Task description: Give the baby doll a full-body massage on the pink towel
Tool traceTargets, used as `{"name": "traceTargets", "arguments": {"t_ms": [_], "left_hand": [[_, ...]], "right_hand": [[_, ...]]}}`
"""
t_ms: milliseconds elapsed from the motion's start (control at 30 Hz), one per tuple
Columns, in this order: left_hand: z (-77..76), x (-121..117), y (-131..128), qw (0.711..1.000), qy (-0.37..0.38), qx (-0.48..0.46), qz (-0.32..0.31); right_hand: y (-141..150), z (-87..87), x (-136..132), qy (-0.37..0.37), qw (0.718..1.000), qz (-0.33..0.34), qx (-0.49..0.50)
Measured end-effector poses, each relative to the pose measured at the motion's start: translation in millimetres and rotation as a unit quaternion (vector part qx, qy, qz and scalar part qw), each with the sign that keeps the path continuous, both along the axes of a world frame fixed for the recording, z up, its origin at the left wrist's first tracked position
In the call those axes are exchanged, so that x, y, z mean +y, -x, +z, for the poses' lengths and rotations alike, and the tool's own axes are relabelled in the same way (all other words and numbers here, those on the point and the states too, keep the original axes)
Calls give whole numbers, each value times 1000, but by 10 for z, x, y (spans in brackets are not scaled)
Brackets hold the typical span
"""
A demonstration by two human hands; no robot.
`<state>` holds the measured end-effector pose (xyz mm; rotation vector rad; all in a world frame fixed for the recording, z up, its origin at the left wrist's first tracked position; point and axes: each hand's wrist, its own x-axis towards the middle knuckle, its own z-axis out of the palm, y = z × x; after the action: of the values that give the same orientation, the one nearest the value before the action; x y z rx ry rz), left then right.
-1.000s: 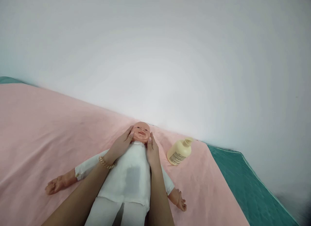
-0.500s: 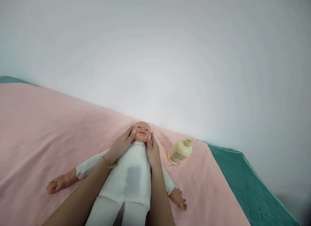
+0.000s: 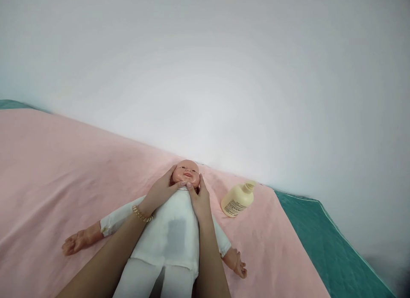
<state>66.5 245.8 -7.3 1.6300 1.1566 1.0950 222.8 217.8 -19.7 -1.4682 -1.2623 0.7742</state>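
Observation:
A baby doll lies on its back on the pink sheet, its head toward the wall and its arms spread out. It has a white cloth body with a grey patch on the front. My left hand cups one side of the doll's head, a beaded bracelet on its wrist. Against the other side of the head rests my right hand. Both thumbs touch the doll's chin, their tips close together. The other fingers wrap behind the head and are partly hidden.
To the right of the doll, a pale yellow pump bottle stands on the pink sheet. Green quilted fabric shows beyond the sheet at the right. A white wall rises directly behind the doll's head.
Both thumbs have moved from the doll's cheeks down and inward to its chin. The hands still hold the head, and the doll and bottle stay in place.

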Motion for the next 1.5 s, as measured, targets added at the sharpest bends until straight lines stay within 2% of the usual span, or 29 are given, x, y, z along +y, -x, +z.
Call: {"name": "traceTargets", "arguments": {"t_ms": [467,767,933,1233,1367,1500], "left_hand": [[-98,50,35,999,2,50,-4],[-163,73,23,1000,9,18,16],[-219,113,26,1000,9,-10,10],[-129,61,27,1000,-7,12,19],[-98,46,33,999,-9,31,22],[-113,31,65,997,-11,47,62]], "right_hand": [[-11,41,-26,1,999,-7,-39],[-13,-22,9,-33,999,-5,0],[-10,-16,1,-30,1000,-6,-1],[-27,-102,53,-36,999,-16,-23],[-5,-44,-8,-25,998,-19,-49],[8,102,-178,-23,996,-21,-88]]}}
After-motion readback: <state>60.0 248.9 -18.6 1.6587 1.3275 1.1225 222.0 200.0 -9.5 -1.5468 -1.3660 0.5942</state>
